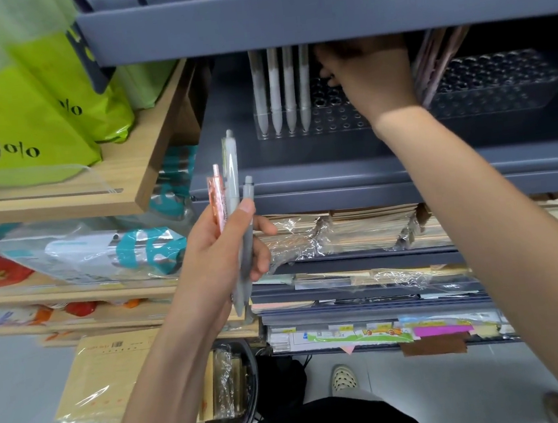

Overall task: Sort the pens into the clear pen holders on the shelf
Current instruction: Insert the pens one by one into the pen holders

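Observation:
My left hand (226, 251) grips a small bunch of pens (233, 195) upright in front of the grey shelf (336, 177): a pink one and some grey ones. A clear pen holder (322, 117) with rows of round holes stands on that shelf, and several whitish pens (280, 90) stand in its left end. My right hand (370, 77) reaches under the upper shelf over this holder, fingers curled downward; whether it holds a pen is hidden. A second clear pen holder (494, 81) sits to the right, with pinkish pens (434, 60) leaning at its left end.
The upper grey shelf's edge (318, 10) hangs low over the holders. Green bags (29, 110) sit on a wooden shelf to the left. Wrapped notebooks (359, 234) and paper stacks fill the lower shelves. A basket of envelopes (227, 385) stands on the floor.

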### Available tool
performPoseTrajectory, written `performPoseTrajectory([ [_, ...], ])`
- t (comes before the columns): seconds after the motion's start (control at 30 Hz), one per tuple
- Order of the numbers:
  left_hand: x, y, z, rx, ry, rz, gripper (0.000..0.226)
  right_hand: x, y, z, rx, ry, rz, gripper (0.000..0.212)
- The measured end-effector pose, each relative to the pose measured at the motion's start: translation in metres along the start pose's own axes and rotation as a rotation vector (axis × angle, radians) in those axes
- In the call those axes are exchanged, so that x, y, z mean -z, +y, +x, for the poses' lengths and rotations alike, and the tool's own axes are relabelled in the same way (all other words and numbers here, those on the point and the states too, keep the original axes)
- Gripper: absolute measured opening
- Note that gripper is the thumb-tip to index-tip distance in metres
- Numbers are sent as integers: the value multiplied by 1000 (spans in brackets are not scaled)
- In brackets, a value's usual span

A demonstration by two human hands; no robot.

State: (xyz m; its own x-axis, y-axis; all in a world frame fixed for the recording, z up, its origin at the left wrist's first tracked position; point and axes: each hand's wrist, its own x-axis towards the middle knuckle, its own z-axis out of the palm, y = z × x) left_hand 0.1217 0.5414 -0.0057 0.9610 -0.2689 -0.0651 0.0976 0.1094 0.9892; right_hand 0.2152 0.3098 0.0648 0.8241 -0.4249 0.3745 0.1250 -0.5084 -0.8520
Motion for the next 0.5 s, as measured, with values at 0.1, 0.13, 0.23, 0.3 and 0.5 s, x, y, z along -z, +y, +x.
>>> performPoseTrajectory([
  [0.1, -2, 1, -1, 19, 9, -12, 11, 5, 1, -5, -34, 89, 91, 12],
  [0.13, -3, 1, -1, 23, 11, -17, 11, 8, -1, -9, -56, 104, 130, 11],
  [0.23, -10, 1, -1, 5, -5, -20, 11, 17, -6, -33, -45, -11, 205, 15],
  [0.3, -16, 1, 0, -22, -32, -34, 10, 21, -7, -59, -23, -213, 200, 13],
  [0.5, -37, 0, 4, -47, -145, -68, 8, 30, 2, -93, 40, -554, 112, 10],
])
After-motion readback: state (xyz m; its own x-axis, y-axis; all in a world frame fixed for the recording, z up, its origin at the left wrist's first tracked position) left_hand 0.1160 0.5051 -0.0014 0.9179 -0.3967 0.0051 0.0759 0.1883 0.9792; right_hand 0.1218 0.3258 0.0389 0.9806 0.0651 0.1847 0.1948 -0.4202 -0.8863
